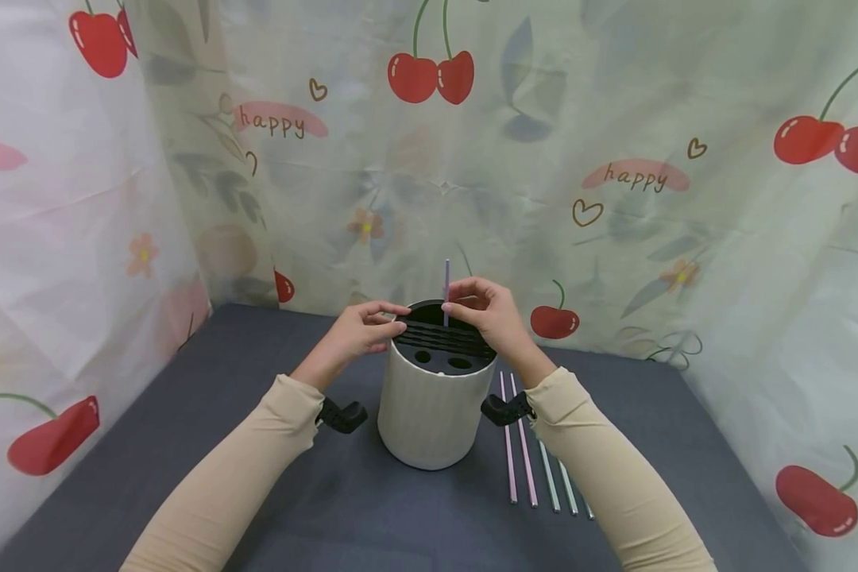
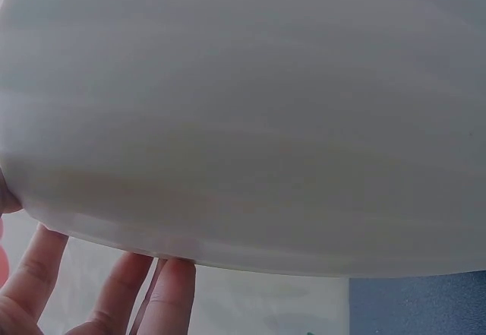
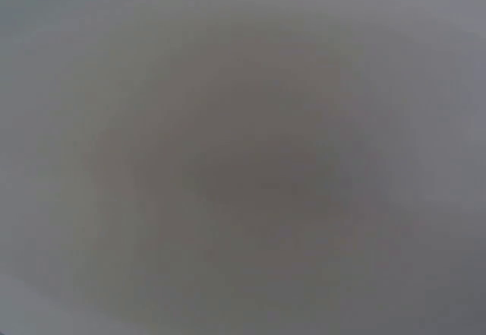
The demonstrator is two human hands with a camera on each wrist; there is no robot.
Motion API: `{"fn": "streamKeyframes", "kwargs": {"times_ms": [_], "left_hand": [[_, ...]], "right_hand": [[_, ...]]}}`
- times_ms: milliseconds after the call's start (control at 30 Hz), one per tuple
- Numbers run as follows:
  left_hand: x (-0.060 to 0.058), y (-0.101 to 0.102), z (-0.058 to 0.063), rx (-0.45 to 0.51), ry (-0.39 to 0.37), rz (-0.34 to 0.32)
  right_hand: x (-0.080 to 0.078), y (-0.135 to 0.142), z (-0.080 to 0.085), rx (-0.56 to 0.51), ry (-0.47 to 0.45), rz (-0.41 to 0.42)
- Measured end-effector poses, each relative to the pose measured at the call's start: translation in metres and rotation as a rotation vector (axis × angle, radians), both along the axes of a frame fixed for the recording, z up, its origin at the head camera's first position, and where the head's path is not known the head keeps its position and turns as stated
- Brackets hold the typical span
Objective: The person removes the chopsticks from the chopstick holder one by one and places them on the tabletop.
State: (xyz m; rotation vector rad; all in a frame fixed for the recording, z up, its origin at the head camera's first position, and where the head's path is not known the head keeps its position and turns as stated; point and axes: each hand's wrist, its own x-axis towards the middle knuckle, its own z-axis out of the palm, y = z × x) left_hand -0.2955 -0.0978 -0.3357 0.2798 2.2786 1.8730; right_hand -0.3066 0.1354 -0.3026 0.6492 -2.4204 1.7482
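Observation:
A white ribbed utensil holder (image 1: pixel 429 421) stands upright on the dark table, with a black slotted insert (image 1: pixel 439 361) in its top. My left hand (image 1: pixel 361 327) rests its outstretched fingers and thumb on the holder's left rim. The left wrist view shows those fingers (image 2: pixel 173 297) touching the edge of the pale wall (image 2: pixel 250 122). Between thumb and fingers, my right hand (image 1: pixel 492 312) pinches a thin purple chopstick (image 1: pixel 446 278). It stands upright, its lower end within the large rear opening. The holder's blurred wall (image 3: pixel 250 153) fills the right wrist view, hiding that hand there.
Several pink and pale green chopsticks (image 1: pixel 525 465) lie side by side right of the holder, partly under the right forearm. Round holes and parallel slots mark the front of the insert. A cherry-printed curtain (image 1: pixel 443 159) hangs behind the table (image 1: pixel 293 500).

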Motion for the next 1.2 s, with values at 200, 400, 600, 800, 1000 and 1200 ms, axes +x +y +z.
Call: {"fn": "streamKeyframes", "kwargs": {"times_ms": [200, 400, 600, 800, 1000, 1200], "left_hand": [[0.000, 0.000, 0.001, 0.012, -0.004, -0.001], [0.000, -0.001, -0.001, 0.017, -0.002, -0.016], [-0.001, -0.002, -0.002, 0.027, -0.003, -0.022], [-0.001, -0.002, -0.002, 0.005, 0.005, -0.012], [-0.001, -0.003, -0.003, 0.006, 0.009, -0.011], [-0.002, -0.003, -0.005, 0.013, 0.020, -0.019]], "right_hand": [[0.002, 0.003, 0.007, -0.115, 0.012, -0.008], [0.006, 0.024, 0.043, -0.575, 0.115, 0.014], [0.010, 0.077, 0.084, -0.974, 0.239, -0.058], [0.011, 0.141, 0.077, -0.987, 0.140, -0.226], [-0.002, 0.201, 0.013, -0.578, -0.141, -0.356], [-0.015, 0.250, -0.080, -0.044, -0.271, -0.423]]}}
